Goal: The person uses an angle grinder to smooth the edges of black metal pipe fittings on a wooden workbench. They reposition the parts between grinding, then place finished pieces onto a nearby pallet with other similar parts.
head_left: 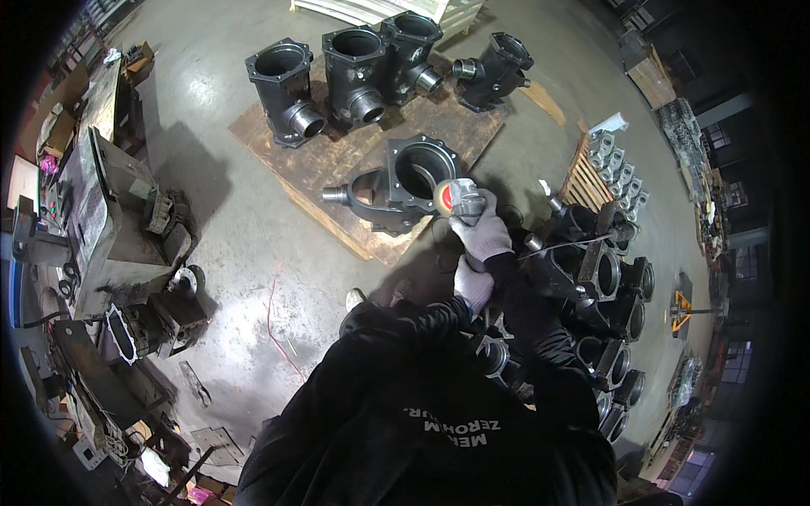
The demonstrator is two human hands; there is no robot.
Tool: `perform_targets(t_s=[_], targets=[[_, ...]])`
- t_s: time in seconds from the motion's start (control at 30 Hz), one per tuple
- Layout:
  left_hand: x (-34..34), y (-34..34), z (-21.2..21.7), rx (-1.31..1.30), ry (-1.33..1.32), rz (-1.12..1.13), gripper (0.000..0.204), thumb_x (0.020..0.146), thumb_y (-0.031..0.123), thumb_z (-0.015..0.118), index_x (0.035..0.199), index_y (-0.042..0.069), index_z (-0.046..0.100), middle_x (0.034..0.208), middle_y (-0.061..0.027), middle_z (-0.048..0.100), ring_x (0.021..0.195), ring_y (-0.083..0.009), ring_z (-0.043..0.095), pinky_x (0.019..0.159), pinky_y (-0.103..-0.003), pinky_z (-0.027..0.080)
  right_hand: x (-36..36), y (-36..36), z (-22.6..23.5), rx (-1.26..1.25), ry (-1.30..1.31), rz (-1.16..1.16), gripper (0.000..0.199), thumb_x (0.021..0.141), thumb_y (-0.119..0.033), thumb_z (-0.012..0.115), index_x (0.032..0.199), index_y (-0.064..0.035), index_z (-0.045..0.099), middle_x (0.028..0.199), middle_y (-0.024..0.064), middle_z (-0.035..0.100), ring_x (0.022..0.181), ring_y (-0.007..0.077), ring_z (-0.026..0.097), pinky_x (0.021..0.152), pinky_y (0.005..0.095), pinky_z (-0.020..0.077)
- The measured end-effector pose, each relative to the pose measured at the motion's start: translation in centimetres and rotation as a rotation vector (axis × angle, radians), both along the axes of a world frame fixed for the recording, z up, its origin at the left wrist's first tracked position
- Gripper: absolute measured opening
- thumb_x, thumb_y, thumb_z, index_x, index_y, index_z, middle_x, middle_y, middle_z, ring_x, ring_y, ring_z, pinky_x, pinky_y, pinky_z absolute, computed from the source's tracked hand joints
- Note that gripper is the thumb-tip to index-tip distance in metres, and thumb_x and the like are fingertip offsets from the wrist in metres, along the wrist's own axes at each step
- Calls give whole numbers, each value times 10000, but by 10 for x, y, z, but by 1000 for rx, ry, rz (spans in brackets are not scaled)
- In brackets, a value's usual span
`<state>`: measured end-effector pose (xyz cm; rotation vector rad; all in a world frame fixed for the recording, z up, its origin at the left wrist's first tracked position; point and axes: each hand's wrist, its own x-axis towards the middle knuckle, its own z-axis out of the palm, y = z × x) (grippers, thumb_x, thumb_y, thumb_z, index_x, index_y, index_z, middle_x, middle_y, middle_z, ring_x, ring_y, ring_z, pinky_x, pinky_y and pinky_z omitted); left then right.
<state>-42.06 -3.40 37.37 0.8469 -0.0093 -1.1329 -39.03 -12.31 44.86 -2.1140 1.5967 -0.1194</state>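
An angle grinder (467, 202) with a red and tan disc (445, 196) is in my gloved hands. My right hand (488, 232) wraps round its body just behind the head. Closer to me, my left hand (472, 285) is closed round its rear part, with the fingers partly hidden. The disc is at the near right rim of a black metal casting (371, 190), which has a wide round opening and a bare metal pipe end pointing left. Whether the disc touches the rim I cannot tell. The casting lies on a worn wooden board (337, 228).
Several similar black castings (354, 72) stand along the board's far side. More castings (603, 274) crowd the floor to my right, by a wooden pallet (582, 173) with silvery parts. A metal bench (110, 228) stands left; a red cord (274, 320) lies on the floor.
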Motion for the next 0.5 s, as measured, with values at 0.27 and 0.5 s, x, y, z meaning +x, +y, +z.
perform_targets(t_s=[0.27,0.5], targets=[[28,24,5,318,-407,3,462,758,134,788,1142,9,564,1049,-148,676,962,-254,653,851,-385,530,26,19,-21,5,-181,162,911,753,-390,825,1459,-169,293,1098,253,680,1004,425,681,883,506,527],[32,-1,-1,194,-358,-311,567,751,182,725,1232,-36,517,1146,-213,661,1087,-353,648,947,-408,505,1,-12,-15,-137,1,-120,1089,707,-413,863,1491,-55,198,1100,274,684,1014,446,676,907,479,538]])
